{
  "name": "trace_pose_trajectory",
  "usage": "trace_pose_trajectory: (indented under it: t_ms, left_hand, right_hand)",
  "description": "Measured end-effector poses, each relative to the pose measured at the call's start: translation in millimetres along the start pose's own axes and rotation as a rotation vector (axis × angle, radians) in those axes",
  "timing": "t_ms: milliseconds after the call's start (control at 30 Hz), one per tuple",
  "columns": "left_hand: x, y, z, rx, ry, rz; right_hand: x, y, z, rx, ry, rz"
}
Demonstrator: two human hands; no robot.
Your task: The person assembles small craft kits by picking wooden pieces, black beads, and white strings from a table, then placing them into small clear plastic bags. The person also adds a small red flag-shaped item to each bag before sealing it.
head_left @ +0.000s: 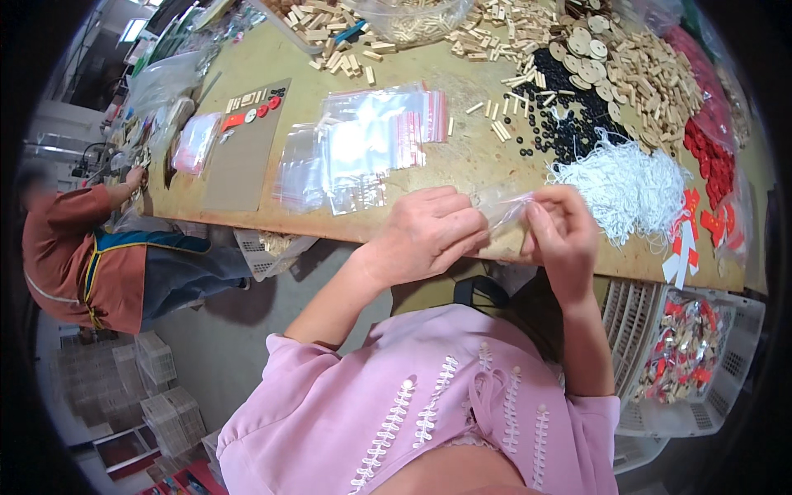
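Observation:
Near the table's front edge, a small clear plastic bag is stretched between my two hands. My left hand is closed on the bag's left side, fingers curled over it. The thumb and fingers of my right hand pinch its other side. Glare and my fingers hide part of the bag, and I cannot make out anything inside it. Just beyond my left hand lie overlapping piles of clear zip bags with red edges. A tangled heap of white strings sits close to my right hand.
Black beads, wooden sticks, wooden discs and red pieces lie heaped at the far right. A brown board with small parts is at left. A crate of filled bags stands lower right. Another person works at far left.

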State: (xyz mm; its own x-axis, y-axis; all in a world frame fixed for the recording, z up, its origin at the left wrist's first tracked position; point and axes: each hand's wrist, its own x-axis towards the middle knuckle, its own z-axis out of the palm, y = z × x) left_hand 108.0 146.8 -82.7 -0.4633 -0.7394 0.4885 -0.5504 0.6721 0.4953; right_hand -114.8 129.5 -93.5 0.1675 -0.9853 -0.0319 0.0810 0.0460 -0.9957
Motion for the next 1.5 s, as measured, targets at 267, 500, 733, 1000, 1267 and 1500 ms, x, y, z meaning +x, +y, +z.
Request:
trace_pose_trajectory:
  t_ms: [267, 500, 733, 1000, 1267, 1500]
  left_hand:
    - [2, -2, -66, -0.261, -0.267, -0.165]
    - [44, -194, -106, 0.302, 0.260, -0.774]
    - [42, -274, -112, 0.531, 0.061, -0.875]
    - [59, -108, -86, -0.442, 0.075, -0.456]
    - [75, 7, -71, -0.095, -0.338, -0.104]
    - [115, -30, -55, -0.379, -0.391, -0.144]
  right_hand:
    - [18, -34, 3, -0.694, -0.445, -0.691]
    - [21, -33, 14, -0.617, -0.463, -0.676]
    - [11, -28, 6, -0.644, -0.402, -0.663]
    - [20, -26, -5, -0.660, -0.334, -0.714]
    - [15, -27, 0, -0.590, -0.310, -0.706]
    - [1, -35, -15, -0.632, -0.271, -0.593]
